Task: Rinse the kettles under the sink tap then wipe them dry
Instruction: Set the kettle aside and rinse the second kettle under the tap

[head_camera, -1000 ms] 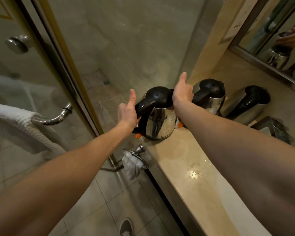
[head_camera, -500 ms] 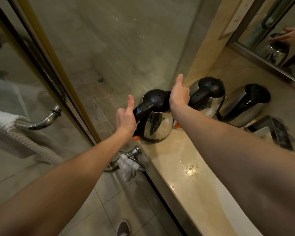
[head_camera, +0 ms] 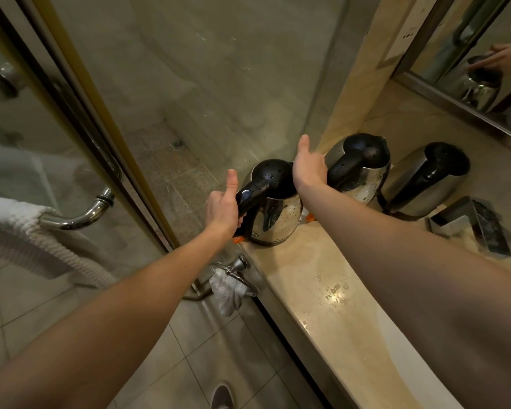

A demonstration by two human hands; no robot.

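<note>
The wet kettle (head_camera: 273, 215) at the far left corner of the surface (head_camera: 325, 278) has now been gripped at its handle by the left hand (head_camera: 222, 206), fingers curled. The right hand (head_camera: 309, 169) is laid on the lid, fingers straight. Lifting is indicated.

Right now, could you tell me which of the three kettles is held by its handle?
The leftmost kettle, nearest the shower glass; the left hand grips its black handle.

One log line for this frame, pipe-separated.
near kettle upright on counter, wet | left hand grips handle | right hand rests on lid | middle kettle, far kettle beside
</note>
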